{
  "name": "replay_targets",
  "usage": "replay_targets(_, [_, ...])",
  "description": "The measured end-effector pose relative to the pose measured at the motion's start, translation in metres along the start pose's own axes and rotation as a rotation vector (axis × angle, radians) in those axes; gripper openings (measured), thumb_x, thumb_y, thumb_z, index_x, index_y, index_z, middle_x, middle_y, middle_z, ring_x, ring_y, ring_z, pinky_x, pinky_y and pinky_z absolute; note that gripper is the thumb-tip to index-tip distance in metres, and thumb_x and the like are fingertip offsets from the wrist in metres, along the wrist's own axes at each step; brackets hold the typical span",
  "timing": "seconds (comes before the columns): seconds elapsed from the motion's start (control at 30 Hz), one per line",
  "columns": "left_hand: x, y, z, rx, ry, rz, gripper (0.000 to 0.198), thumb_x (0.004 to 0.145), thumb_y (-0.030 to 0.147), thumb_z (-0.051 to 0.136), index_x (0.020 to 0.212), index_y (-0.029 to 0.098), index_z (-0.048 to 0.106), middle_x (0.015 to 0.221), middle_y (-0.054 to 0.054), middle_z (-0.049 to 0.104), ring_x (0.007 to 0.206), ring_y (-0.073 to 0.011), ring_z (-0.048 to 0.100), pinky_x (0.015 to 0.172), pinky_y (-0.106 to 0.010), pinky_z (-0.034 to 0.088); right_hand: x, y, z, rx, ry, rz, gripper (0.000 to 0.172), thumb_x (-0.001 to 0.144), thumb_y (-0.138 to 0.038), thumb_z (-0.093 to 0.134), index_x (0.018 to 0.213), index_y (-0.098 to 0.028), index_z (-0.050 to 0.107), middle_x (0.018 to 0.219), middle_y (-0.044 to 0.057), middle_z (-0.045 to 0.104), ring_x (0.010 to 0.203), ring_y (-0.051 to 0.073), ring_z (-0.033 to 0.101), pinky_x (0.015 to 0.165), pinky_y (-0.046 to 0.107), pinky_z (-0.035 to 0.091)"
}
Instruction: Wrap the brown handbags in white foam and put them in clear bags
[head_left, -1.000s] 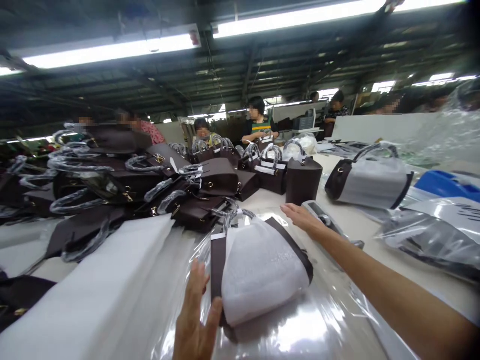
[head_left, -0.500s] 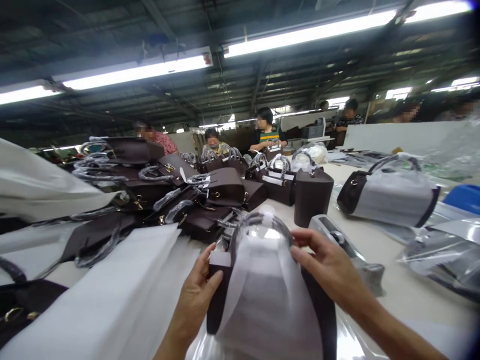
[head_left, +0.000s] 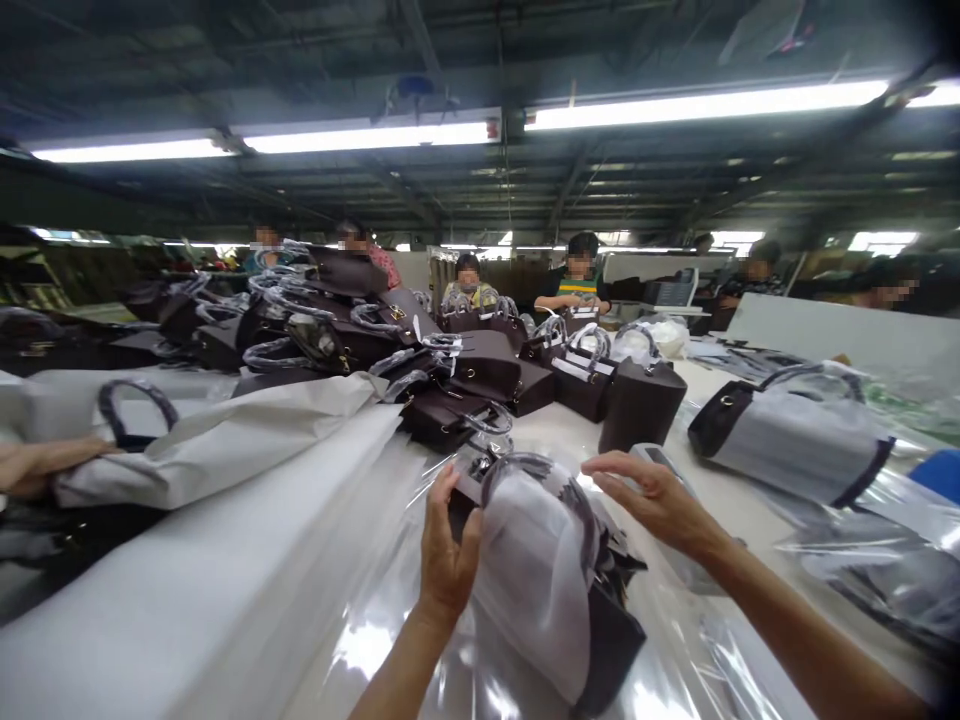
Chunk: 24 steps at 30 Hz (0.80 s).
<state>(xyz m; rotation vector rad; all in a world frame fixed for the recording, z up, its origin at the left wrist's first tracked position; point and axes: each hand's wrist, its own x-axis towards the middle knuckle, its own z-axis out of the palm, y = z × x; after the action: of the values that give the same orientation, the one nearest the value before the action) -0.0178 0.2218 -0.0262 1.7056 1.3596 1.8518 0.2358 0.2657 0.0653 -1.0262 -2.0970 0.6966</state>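
There were one left hand (head_left: 448,560), one right hand (head_left: 652,497), one co-worker's hand (head_left: 30,465), three white-wrapped bags (head_left: 536,580), over a dozen brown bags (head_left: 487,365) and one desk (head_left: 559,430).

The handbag (head_left: 547,590) is dark brown, with plain white paper wrap over its front. The pile of bags (head_left: 480,365) is the same dark brown, with gold fittings. The foam sheets (head_left: 187,590) are white, the table (head_left: 559,430) is cream, and the object at the right edge (head_left: 946,470) is blue.

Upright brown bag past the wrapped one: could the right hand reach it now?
Probably yes: the right hand hovers open over the wrapped bag, and only a low grey tool lies between it and the brown bag.
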Motion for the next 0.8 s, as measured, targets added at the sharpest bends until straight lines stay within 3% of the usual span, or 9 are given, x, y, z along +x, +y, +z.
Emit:
replay_targets(0.07, [-0.012, 0.001, 0.0, 0.137, 0.003, 0.189, 0.042, 0.079, 0.019, 0.054, 0.119, 0.02, 0.039, 0.144, -0.013, 0.023, 0.132, -0.0281, 0.025, 0.104, -0.052, 0.029, 0.021, 0.0, 0.002, 0.021, -0.108, -0.173, 0.028, 0.083, -0.041, 0.054, 0.089, -0.016, 0.067, 0.103, 0.009, 0.062, 0.097, 0.022, 0.057, 0.087, 0.034, 0.044])
replay_targets(0.13, [-0.019, 0.001, 0.003, 0.294, -0.015, 0.325, 0.035, 0.079, 0.015, 0.053, 0.112, 0.018, 0.041, 0.143, -0.017, 0.021, 0.132, -0.0296, 0.025, 0.101, -0.052, 0.034, 0.041, -0.001, 0.012, 0.084, -0.226, -0.255, 0.026, 0.081, -0.038, 0.057, 0.091, -0.016, 0.066, 0.111, 0.009, 0.058, 0.1, 0.021, 0.057, 0.089, 0.032, 0.044])
replay_targets(0.2, [-0.02, 0.001, 0.005, 0.399, -0.012, 0.391, 0.032, 0.079, 0.012, 0.051, 0.11, 0.016, 0.043, 0.14, -0.018, 0.026, 0.13, -0.0297, 0.028, 0.098, -0.05, 0.038, 0.058, -0.001, 0.025, 0.149, -0.301, -0.248, 0.033, 0.079, -0.036, 0.061, 0.106, -0.017, 0.062, 0.12, 0.009, 0.054, 0.104, 0.021, 0.055, 0.092, 0.032, 0.042])
replay_targets(0.27, [-0.017, 0.002, 0.007, 0.485, 0.019, 0.441, 0.033, 0.079, 0.009, 0.051, 0.11, 0.014, 0.045, 0.134, -0.018, 0.035, 0.128, -0.0309, 0.031, 0.097, -0.05, 0.039, 0.071, 0.001, 0.036, 0.197, -0.323, -0.208, 0.051, 0.077, -0.034, 0.064, 0.123, -0.018, 0.05, 0.119, 0.009, 0.055, 0.102, 0.021, 0.057, 0.092, 0.033, 0.043])
replay_targets(0.4, [-0.012, 0.008, 0.005, 0.626, 0.121, 0.474, 0.033, 0.076, 0.014, 0.059, 0.108, 0.014, 0.052, 0.113, -0.014, 0.051, 0.12, -0.0319, 0.039, 0.092, -0.049, 0.039, 0.083, 0.006, 0.052, 0.299, -0.392, -0.213, 0.076, 0.072, -0.033, 0.068, 0.136, -0.015, 0.031, 0.099, 0.008, 0.064, 0.084, 0.018, 0.062, 0.084, 0.034, 0.047])
replay_targets(0.5, [-0.013, 0.014, 0.003, 0.713, 0.151, 0.471, 0.033, 0.076, 0.02, 0.064, 0.107, 0.016, 0.056, 0.102, -0.011, 0.056, 0.109, -0.0295, 0.047, 0.089, -0.048, 0.038, 0.085, 0.006, 0.056, 0.351, -0.385, -0.213, 0.078, 0.075, -0.03, 0.065, 0.139, -0.016, 0.024, 0.094, 0.007, 0.066, 0.08, 0.016, 0.062, 0.078, 0.029, 0.048])
replay_targets(0.63, [-0.014, 0.02, 0.005, 0.746, 0.126, 0.443, 0.03, 0.079, 0.025, 0.062, 0.106, 0.015, 0.056, 0.093, -0.009, 0.061, 0.094, -0.0231, 0.054, 0.085, -0.043, 0.036, 0.084, -0.006, 0.051, 0.296, -0.429, -0.239, 0.081, 0.071, -0.025, 0.069, 0.139, -0.012, 0.025, 0.087, 0.005, 0.066, 0.076, 0.014, 0.062, 0.073, 0.024, 0.049])
replay_targets(0.8, [-0.015, 0.019, 0.011, 0.701, 0.122, 0.464, 0.026, 0.082, 0.018, 0.057, 0.106, 0.008, 0.053, 0.093, -0.011, 0.064, 0.086, -0.0182, 0.06, 0.082, -0.039, 0.038, 0.081, -0.013, 0.048, 0.199, -0.415, -0.306, 0.072, 0.076, -0.025, 0.064, 0.139, -0.019, 0.029, 0.11, 0.007, 0.061, 0.084, 0.015, 0.063, 0.08, 0.025, 0.049])
